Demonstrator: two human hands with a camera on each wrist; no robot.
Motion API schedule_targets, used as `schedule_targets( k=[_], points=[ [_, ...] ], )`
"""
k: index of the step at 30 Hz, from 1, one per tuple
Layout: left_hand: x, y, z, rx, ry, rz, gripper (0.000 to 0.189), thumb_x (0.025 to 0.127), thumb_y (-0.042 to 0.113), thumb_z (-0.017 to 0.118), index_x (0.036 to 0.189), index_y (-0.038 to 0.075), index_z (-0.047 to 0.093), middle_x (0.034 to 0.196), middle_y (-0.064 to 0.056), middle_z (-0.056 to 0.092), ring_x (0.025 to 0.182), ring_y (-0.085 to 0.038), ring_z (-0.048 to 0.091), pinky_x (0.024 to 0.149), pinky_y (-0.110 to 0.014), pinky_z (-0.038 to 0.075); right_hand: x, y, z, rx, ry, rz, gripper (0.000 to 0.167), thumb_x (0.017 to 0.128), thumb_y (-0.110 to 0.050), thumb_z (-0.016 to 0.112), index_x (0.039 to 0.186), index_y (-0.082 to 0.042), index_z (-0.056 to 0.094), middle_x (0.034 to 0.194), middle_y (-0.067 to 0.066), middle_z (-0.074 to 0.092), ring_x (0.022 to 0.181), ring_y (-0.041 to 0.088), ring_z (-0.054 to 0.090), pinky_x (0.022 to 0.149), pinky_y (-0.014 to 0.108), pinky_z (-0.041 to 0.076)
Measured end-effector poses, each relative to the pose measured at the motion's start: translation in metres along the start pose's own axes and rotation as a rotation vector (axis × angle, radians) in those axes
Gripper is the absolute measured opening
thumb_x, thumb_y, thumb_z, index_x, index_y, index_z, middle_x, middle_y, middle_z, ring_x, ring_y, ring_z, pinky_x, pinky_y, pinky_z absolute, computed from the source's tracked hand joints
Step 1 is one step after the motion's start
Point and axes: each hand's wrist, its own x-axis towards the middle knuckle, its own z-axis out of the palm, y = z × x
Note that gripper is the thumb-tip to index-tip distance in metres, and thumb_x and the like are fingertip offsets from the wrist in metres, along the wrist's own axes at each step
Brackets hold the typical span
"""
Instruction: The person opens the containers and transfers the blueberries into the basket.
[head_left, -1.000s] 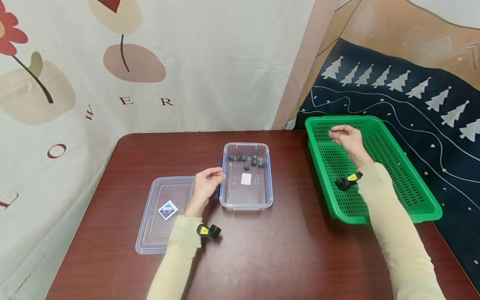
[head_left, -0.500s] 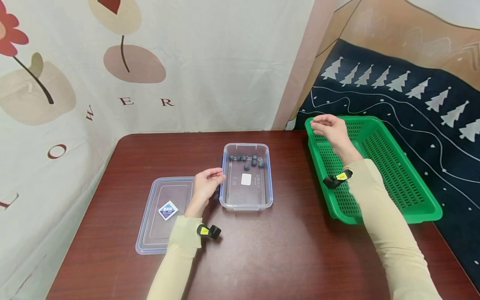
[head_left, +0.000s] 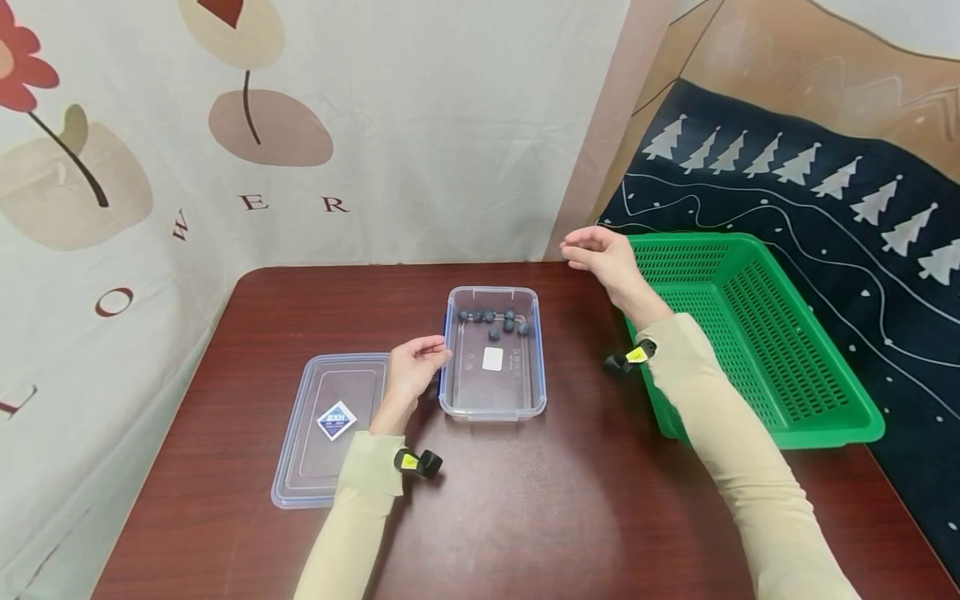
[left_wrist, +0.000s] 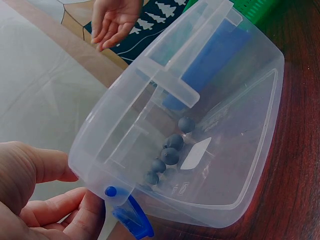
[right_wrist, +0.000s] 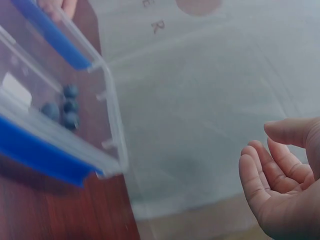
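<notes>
"What step is this?"

"Moving the berries (head_left: 493,334) one at a time, I'd judge, and between picks. The right hand (head_left: 607,260) hangs by the far left corner of the green basket (head_left: 795,317), fingers softly bent, thumb apart from them, nothing held."

"And the left hand (head_left: 411,367)?"

"At the left side of the clear box (head_left: 491,396), thumb and fingertips lightly pinching its edge near a blue latch (left_wrist: 132,217), probably to steady it."

"So the next move?"

"It likely calls for bringing the right hand left, over the box, then a gentle pinch on a single berry; they look small and apt to roll."

"What's in the containers?"

"The berries sit loose toward the box's far end, with a white label (head_left: 492,358) on the nearer side of them. The lid (head_left: 330,383) is off, flat on the table (head_left: 525,517) to the left."

"And the basket?"

"The right sleeve (head_left: 720,417) covers part of it, so I can't tell whether anything lies there."
</notes>
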Motion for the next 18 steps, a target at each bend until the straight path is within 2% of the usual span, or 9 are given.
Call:
schedule_targets(
  k=[7, 11, 14, 18],
  points=[
    [-0.001, 0.001, 0.0, -0.002, 0.004, -0.007, 0.027, 0.08, 0.0, 0.069, 0.106, -0.004, 0.067, 0.096, -0.017, 0.068, 0.07, -0.005, 0.058, 0.066, -0.022, 0.05, -0.001, 0.009, 0.036, 0.02, -0.04, 0.031, 0.019, 0.085, 0.002, 0.064, 0.102, 0.009, 0.059, 0.083, 0.0, 0.066, 0.08, 0.015, 0.063, 0.074, 0.022, 0.053],
    [0.0, 0.0, 0.0, -0.004, 0.006, -0.007, 0.027, 0.08, 0.0, 0.069, 0.106, -0.004, 0.067, 0.096, -0.017, 0.068, 0.07, -0.004, 0.058, 0.066, -0.024, 0.05, -0.004, 0.019, 0.055, 0.047, -0.063, 0.059, 0.02, 0.085, 0.002, 0.064, 0.102, 0.011, 0.059, 0.08, -0.004, 0.066, 0.076, 0.011, 0.064, 0.078, 0.028, 0.053],
    [0.0, -0.001, 0.0, -0.01, 0.005, -0.004, 0.027, 0.08, 0.0, 0.069, 0.106, -0.005, 0.067, 0.095, -0.016, 0.068, 0.07, -0.003, 0.058, 0.063, -0.02, 0.048, -0.009, 0.028, 0.068, 0.053, -0.078, 0.074, 0.021, 0.084, 0.003, 0.065, 0.101, 0.013, 0.059, 0.077, -0.005, 0.066, 0.072, 0.009, 0.064, 0.079, 0.033, 0.053],
    [0.0, -0.001, 0.0, -0.021, 0.002, -0.003, 0.027, 0.079, -0.001, 0.069, 0.106, -0.005, 0.067, 0.095, -0.016, 0.068, 0.069, -0.003, 0.058, 0.06, -0.016, 0.046, -0.016, 0.043, 0.085, 0.062, -0.093, 0.103, 0.018, 0.083, 0.005, 0.065, 0.098, 0.012, 0.059, 0.074, -0.006, 0.065, 0.07, 0.009, 0.064, 0.076, 0.034, 0.054]
  ],
)
